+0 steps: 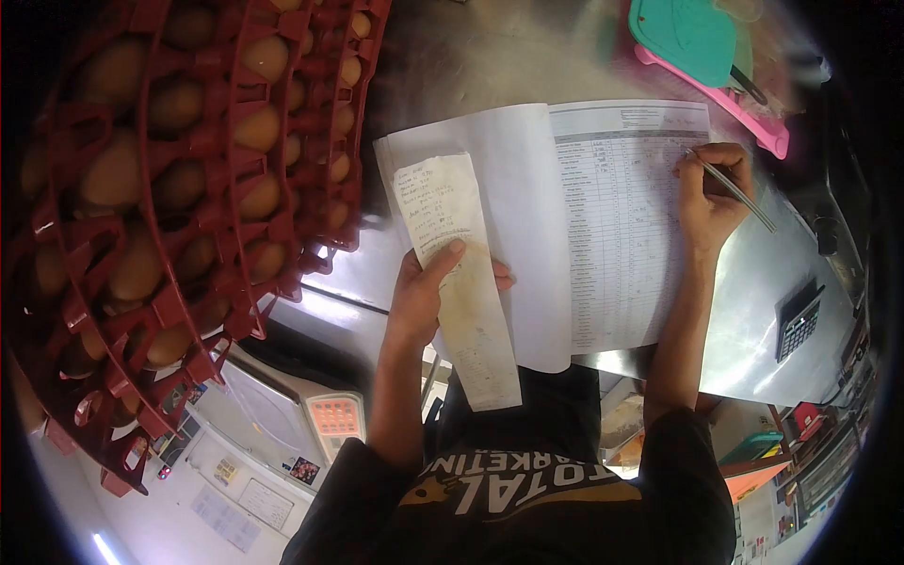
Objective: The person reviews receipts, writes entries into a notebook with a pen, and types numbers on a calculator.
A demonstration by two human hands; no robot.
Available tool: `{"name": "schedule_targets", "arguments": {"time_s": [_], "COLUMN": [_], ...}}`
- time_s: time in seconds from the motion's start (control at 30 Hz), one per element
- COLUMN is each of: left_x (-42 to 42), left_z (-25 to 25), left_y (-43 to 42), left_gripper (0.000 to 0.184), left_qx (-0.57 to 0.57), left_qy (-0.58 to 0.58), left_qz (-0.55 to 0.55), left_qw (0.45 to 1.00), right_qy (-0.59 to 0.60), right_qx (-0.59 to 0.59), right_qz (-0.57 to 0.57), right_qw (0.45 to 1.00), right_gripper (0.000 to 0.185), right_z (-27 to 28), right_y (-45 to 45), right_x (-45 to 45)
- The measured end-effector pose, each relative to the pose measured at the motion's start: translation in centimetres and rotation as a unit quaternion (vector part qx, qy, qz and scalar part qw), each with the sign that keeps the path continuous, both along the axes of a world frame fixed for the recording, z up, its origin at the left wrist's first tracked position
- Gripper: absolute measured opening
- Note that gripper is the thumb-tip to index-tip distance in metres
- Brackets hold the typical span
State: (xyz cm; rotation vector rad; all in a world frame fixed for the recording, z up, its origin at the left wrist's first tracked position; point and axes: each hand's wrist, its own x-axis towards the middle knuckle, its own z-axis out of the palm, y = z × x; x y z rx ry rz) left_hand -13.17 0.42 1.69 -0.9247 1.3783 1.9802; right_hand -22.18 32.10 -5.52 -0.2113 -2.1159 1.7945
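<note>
My left hand (421, 294) is closed around a long paper strip (476, 320), thumb on its front and fingers behind. Handwritten lines fill the upper part of the strip, and a brownish stain marks its middle. Between the fingers of my right hand (720, 193) is a slim pen (744, 196), its tip at the upper right of a printed table sheet (617, 235). That sheet is the right page of an open booklet, with some handwritten entries in its columns. The booklet's blank left page (527, 217) lies partly behind the strip.
Stacked red egg trays (254, 169) holding many brown eggs rise at the left. On the metal table (452, 66) are a teal board (683, 38), a pink board (753, 122) and a calculator (800, 330) at the right.
</note>
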Motion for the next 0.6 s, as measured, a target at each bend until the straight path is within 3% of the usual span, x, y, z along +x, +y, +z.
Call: {"name": "schedule_targets", "arguments": {"time_s": [0.37, 0.6], "left_x": [-0.06, 0.22], "left_z": [0.01, -0.44], "left_y": [0.48, 0.01], "left_gripper": [0.049, 0.044], "left_qx": [-0.048, 0.006], "left_qy": [-0.020, -0.022], "left_qz": [-0.007, 0.029], "left_qw": [0.999, 0.999], "right_qy": [0.021, 0.037], "right_qx": [0.020, 0.031], "right_qz": [-0.016, -0.019], "right_qw": [0.999, 0.999], "right_gripper": [0.015, 0.014], "right_z": [-0.35, -0.31], "right_y": [0.08, 0.33], "right_x": [-0.07, -0.19]}}
